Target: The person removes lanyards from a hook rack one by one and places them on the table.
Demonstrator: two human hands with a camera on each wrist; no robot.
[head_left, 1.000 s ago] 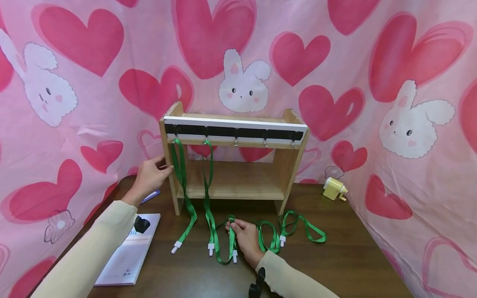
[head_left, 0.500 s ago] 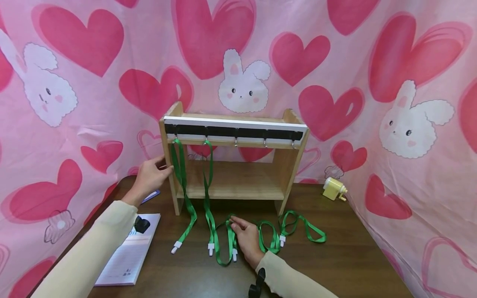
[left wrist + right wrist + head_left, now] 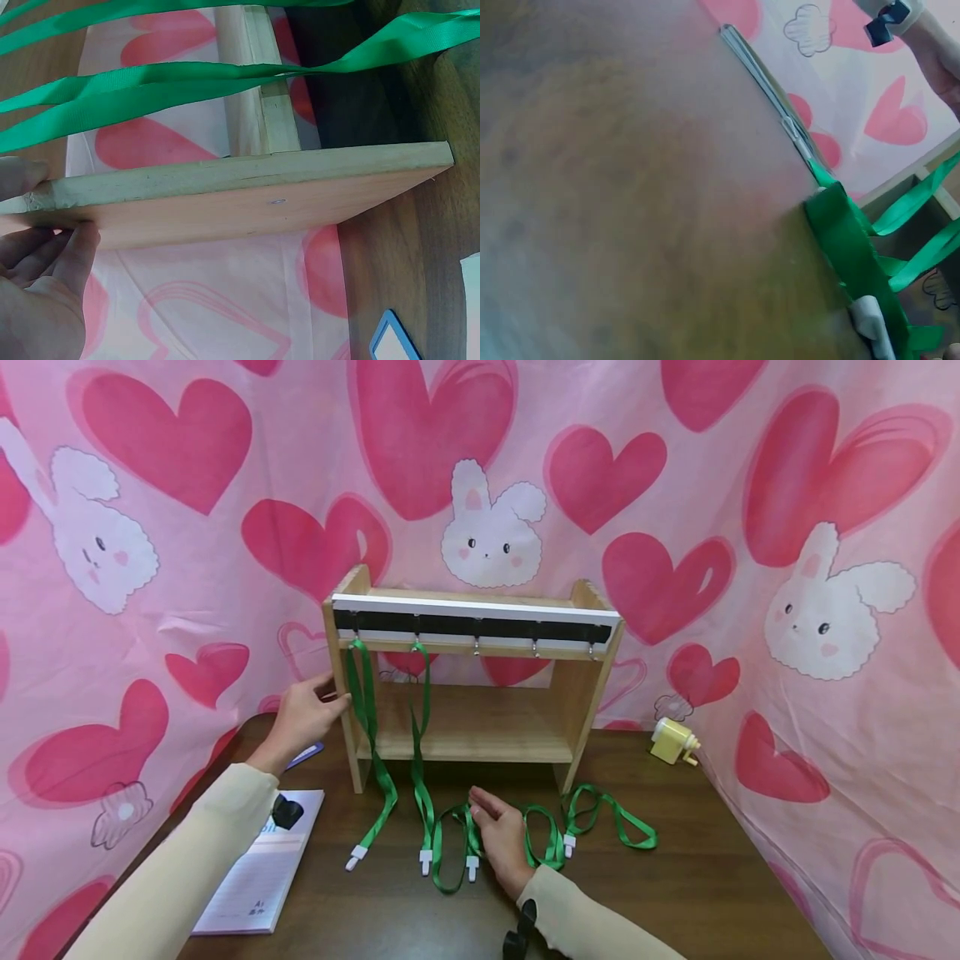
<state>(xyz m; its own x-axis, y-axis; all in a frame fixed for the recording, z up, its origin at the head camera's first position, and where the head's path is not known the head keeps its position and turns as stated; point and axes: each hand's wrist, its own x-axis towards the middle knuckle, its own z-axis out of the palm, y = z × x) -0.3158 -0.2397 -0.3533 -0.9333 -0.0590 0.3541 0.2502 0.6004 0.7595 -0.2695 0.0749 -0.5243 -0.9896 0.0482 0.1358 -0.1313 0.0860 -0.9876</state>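
Note:
A wooden rack (image 3: 465, 749) carries a black strip (image 3: 507, 628) with several small hooks. Two green lanyards (image 3: 365, 710) hang from its two leftmost hooks, their white clips (image 3: 357, 854) down on the table. My left hand (image 3: 306, 714) grips the rack's left side panel (image 3: 225, 184), thumb on the front edge and fingers on the outer face. Low over the table is my right hand (image 3: 502, 842), fingers fairly straight, beside a looped green lanyard (image 3: 442, 868). Whether they touch is hard to tell; in the right wrist view only fingertips show at the corner.
More green lanyards (image 3: 626, 822) lie right of my right hand. A white notepad (image 3: 258, 877) and a blue-edged item (image 3: 306, 754) are at the left. A yellow sharpener-like object with a crank (image 3: 673, 741) stands at the back right, near the heart-patterned cloth (image 3: 675, 477).
My right hand's fingers have straightened and come off the lanyard strap they pinched. The top of that loop has sunk toward the table. My left hand stays on the rack.

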